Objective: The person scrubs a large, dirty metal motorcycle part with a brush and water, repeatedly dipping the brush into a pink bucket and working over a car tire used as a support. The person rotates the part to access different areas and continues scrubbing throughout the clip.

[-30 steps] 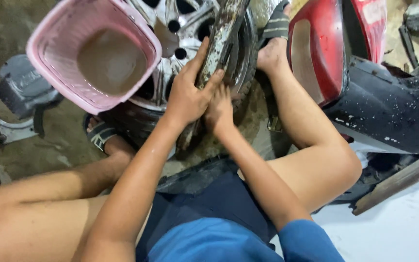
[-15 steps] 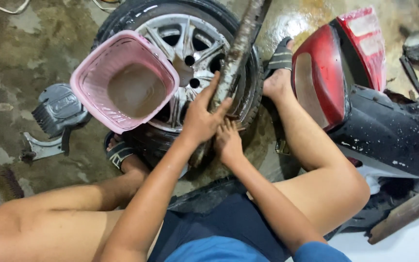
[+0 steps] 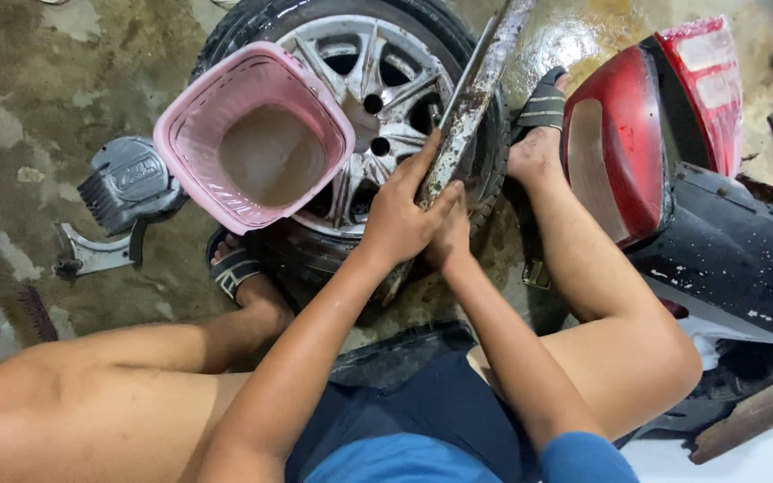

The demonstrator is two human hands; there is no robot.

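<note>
The tyre lever (image 3: 474,98), a long, flat, mud-caked metal bar, runs from the top of my view down across the right side of the car wheel (image 3: 378,134) to where both my hands meet at the tyre's edge. My left hand (image 3: 402,219) has its fingers (image 3: 428,161) wrapped up along the bar's lower end, closed on it; my right hand (image 3: 451,234) sits just behind and beneath, pressed against the left, and I cannot tell whether its fingers truly grip the bar or only brace it. The wheel lies flat on the wet concrete floor (image 3: 38,107), its silver alloy spokes showing and the black tyre (image 3: 252,27) seated around the rim as far as I can see. My feet in sandals press the tyre from both sides. A pink plastic basket (image 3: 252,134) rests on the wheel's left half, holding murky water.

My judgement: the prying is at an early stage. The bar looks set at the bead, but no part of the tyre appears lifted off the rim, so most of the levering remains.

A red and black scooter tail (image 3: 673,179) stands just right.
</note>
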